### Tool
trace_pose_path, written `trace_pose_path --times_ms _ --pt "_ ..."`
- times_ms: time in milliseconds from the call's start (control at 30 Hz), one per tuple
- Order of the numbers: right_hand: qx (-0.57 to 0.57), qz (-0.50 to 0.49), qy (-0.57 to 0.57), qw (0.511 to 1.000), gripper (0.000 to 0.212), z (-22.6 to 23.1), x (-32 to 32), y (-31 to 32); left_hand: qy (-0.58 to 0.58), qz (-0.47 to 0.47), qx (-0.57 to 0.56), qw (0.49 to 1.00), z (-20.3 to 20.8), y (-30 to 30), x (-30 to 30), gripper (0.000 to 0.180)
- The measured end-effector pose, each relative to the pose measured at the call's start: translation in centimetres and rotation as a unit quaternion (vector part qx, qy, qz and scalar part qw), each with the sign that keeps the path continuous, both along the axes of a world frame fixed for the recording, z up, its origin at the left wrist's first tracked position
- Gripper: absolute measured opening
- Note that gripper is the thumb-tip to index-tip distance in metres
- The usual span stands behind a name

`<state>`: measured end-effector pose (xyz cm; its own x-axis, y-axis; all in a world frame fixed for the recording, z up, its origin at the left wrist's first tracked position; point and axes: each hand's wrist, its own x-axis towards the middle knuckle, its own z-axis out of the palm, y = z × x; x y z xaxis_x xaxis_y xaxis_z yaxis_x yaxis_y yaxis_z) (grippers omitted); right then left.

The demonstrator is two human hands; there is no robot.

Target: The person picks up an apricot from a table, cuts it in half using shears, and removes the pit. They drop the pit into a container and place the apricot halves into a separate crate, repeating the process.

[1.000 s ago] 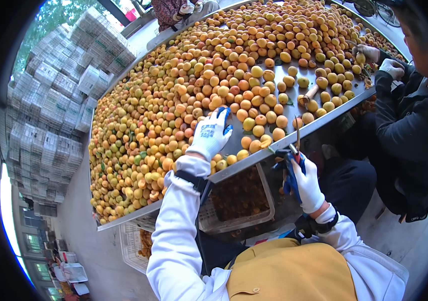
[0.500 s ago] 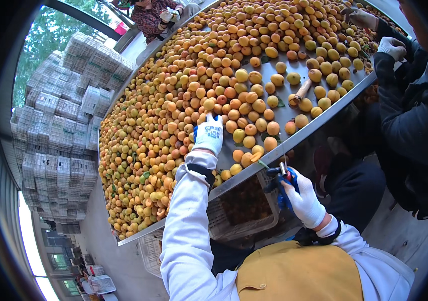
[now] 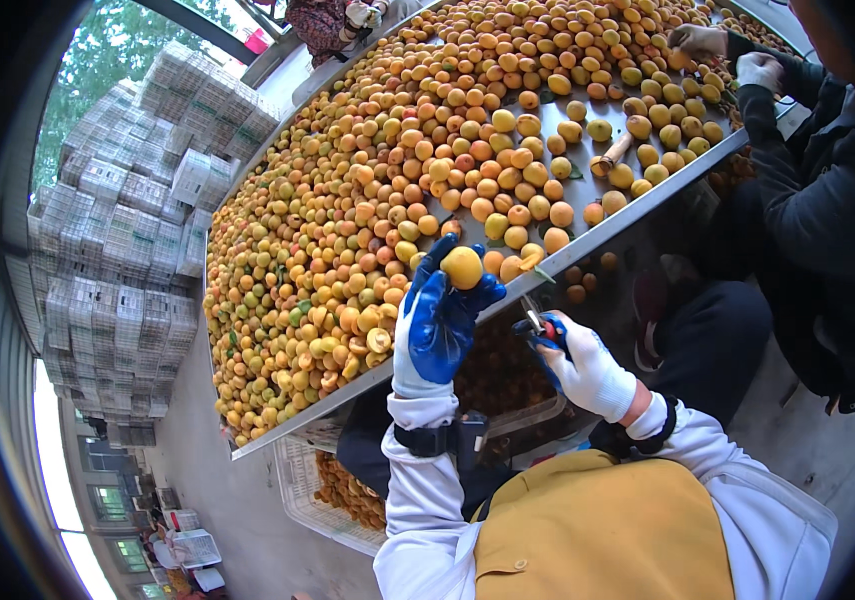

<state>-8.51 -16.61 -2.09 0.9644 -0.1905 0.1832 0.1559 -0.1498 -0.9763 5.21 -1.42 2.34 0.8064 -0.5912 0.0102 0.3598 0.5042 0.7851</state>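
My left hand (image 3: pixel 435 325), in a white glove with a blue coated palm, is turned palm up and holds a yellow-orange apricot (image 3: pixel 462 267) in its fingers. My right hand (image 3: pixel 585 372), gloved the same way, is wrapped round a small hand tool (image 3: pixel 539 322) with metal jaws and red and black on its handles; its exact kind is unclear. The tool is just off the table's near edge, to the right of the held fruit. A large heap of apricots (image 3: pixel 347 200) covers the metal table (image 3: pixel 637 207) beyond both hands. Some split ones lie near the front edge.
A co-worker's gloved hand (image 3: pixel 759 72) is over the fruit at the right. Another person (image 3: pixel 325 25) sits across the table. Below the table stands a white crate (image 3: pixel 297 487) of orange-brown pieces. Stacked crates (image 3: pixel 117 240) rise on the left. A wooden-handled tool (image 3: pixel 615 152) lies among the apricots.
My left hand has come back from the heap toward the table edge and turned palm up, now with an apricot. My right hand has shifted slightly left with the tool.
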Motion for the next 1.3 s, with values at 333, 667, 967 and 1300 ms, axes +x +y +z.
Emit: trace_pose_path --times_ms 333,667,967,1300 --pt "-0.026 0.06 -0.033 0.997 0.008 -0.1 -0.5 1.8 -0.016 0.003 0.004 1.0 -2.0 1.9 -3.5 0.052" --pt "-0.017 0.063 -0.017 0.998 0.004 -0.2 -0.5 1.9 -0.052 0.04 0.016 0.998 -2.0 1.1 -4.4 0.049" --pt "-0.026 0.064 -0.018 0.997 0.006 0.1 -0.4 1.2 -0.223 0.115 0.146 0.957 -0.4 0.6 -5.6 0.074" --pt "-0.049 0.016 0.0 0.999 0.017 -1.2 -0.2 2.5 -0.105 0.057 0.069 0.99 -2.1 0.0 -6.2 0.077"
